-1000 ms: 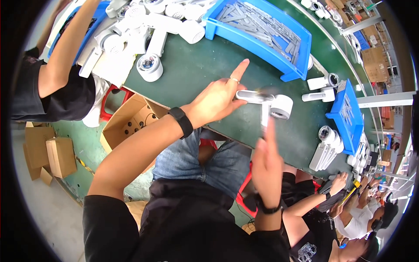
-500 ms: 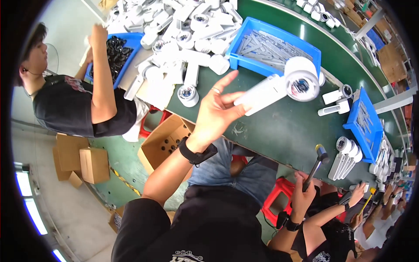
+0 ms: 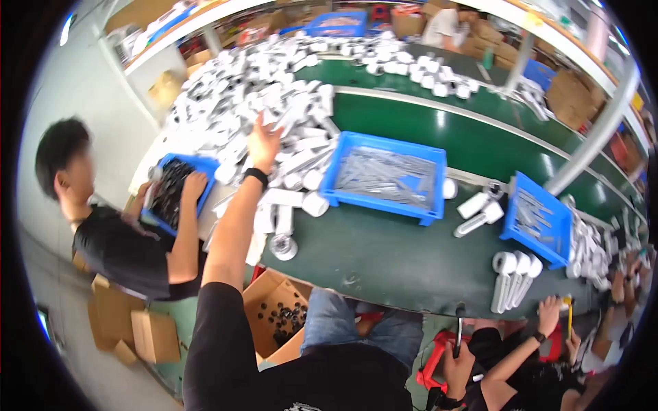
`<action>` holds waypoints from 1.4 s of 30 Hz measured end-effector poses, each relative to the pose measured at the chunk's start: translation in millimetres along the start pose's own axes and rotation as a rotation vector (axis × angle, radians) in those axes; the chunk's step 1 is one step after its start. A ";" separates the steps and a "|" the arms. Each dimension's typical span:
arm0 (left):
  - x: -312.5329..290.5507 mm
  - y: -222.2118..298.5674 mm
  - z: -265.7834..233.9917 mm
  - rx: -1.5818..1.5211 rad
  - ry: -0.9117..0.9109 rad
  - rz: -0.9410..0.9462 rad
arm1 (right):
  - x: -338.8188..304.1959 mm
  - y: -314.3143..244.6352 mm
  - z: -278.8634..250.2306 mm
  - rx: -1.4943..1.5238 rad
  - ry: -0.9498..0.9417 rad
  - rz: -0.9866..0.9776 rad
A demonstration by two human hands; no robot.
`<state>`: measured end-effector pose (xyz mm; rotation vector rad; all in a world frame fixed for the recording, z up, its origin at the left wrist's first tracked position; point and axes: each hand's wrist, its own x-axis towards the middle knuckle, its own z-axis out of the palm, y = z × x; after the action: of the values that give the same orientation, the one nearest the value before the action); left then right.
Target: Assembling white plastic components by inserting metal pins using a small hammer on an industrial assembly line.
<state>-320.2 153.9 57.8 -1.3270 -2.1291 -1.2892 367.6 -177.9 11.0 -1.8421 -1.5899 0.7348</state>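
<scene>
My left hand (image 3: 263, 145) reaches out over a large heap of white plastic handheld housings (image 3: 226, 96) with round heads. Its fingers look spread, slightly blurred, and no housing shows clearly in its grasp. My right hand (image 3: 458, 368) is low beside my right thigh, closed around the handle of a hammer (image 3: 460, 320) held upright, head up. One white housing with a round clear end (image 3: 283, 246) lies apart at the heap's near edge. Right of the heap stands a blue tray (image 3: 384, 212) of grey flat strips.
On the right are a second blue tray (image 3: 541, 248) and a row of white housings (image 3: 514, 281). A co-worker (image 3: 127, 240) at left handles black parts in a blue bin (image 3: 205, 164). An open carton (image 3: 274, 291) stands below the table edge. Another person's arm (image 3: 514, 363) is at right.
My left hand has let go of the white housing it held and moved left and away to the heap. The view has tilted up. My right hand still holds the hammer.
</scene>
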 end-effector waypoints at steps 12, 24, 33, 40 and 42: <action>-133.6 174.2 -96.1 -0.222 -0.473 0.286 | 110.2 -2.0 -27.0 -0.411 0.402 -0.055; -309.7 189.9 -161.6 -0.405 -0.734 -0.051 | 127.8 -11.3 3.4 -0.344 0.243 -0.167; -192.3 202.4 -64.9 -0.352 -0.553 0.278 | 127.5 -75.1 13.1 0.853 -0.483 0.196; -125.7 195.9 30.8 -0.126 -0.689 0.366 | 159.7 -62.6 51.4 0.790 -0.671 0.282; -121.2 189.8 54.9 -0.080 -0.758 0.359 | 155.6 -69.8 49.9 0.543 -0.560 0.077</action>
<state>-88.8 163.2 47.8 -2.3847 -2.1033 -0.7949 305.3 -12.0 24.5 -1.3623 -1.4291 1.6421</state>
